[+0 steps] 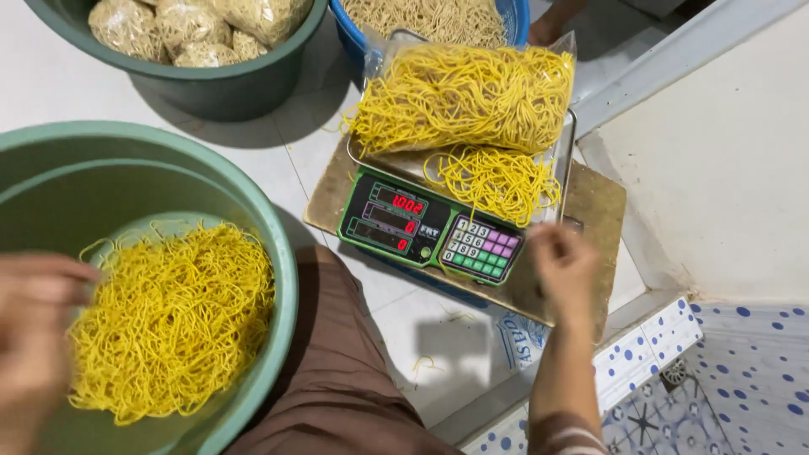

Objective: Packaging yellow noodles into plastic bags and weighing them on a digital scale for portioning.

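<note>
A clear bag stuffed with yellow noodles (468, 93) lies on the steel tray of a digital scale (421, 229), with a loose clump of noodles (495, 179) in front of it. My right hand (563, 265) hovers just below that clump, near the scale's keypad, blurred, fingers apart and holding nothing I can see. My left hand (34, 333) is at the left edge, blurred, resting against the rim side of a green basin (282, 253) that holds a heap of loose yellow noodles (173, 316).
A dark green tub (227, 80) with several filled noodle bags stands at the top left. A blue basin (514, 17) of noodles sits behind the scale. The scale rests on a wooden board (598, 211). A raised ledge and blue-dotted tiles lie to the right. My brown-clad knee is below.
</note>
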